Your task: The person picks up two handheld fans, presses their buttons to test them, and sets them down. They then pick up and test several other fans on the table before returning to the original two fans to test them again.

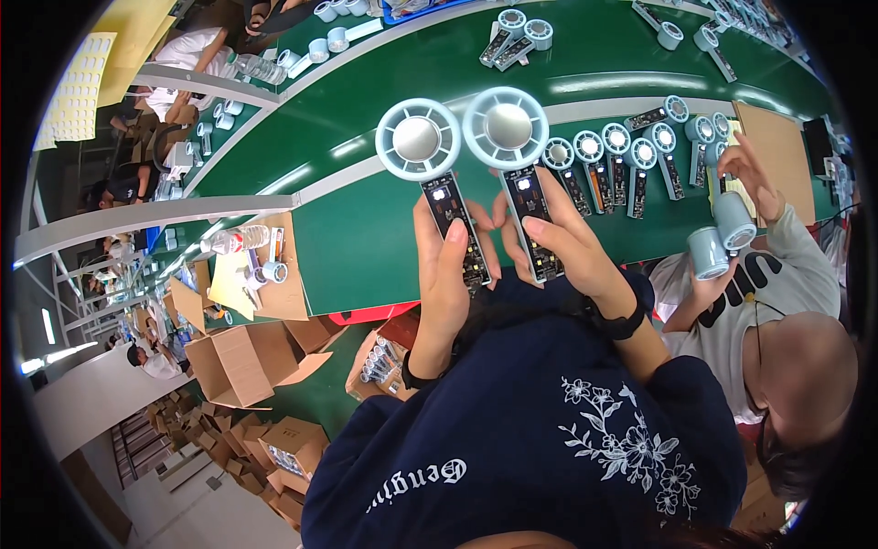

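Note:
My left hand (441, 285) is closed around the handle of a handheld fan (418, 139), thumb on its bare black circuit board. A second handheld fan (506, 126) is gripped the same way in my right hand (578, 256). Both have round pale-blue heads with a silver disc in the middle, raised side by side over the green table (357, 220). Small white lights show near the top of each board. On the right of the held pair, several similar fans (615, 139) lie in a row with their boards facing up.
A co-worker (777, 284) at the right handles pale-blue cylindrical fan parts (734, 220). More fans (514, 41) lie across the far table. To the left are a plastic bottle (235, 240), a cardboard sheet (288, 265) and an open carton (242, 361); a box of parts (380, 361) stands below the table edge.

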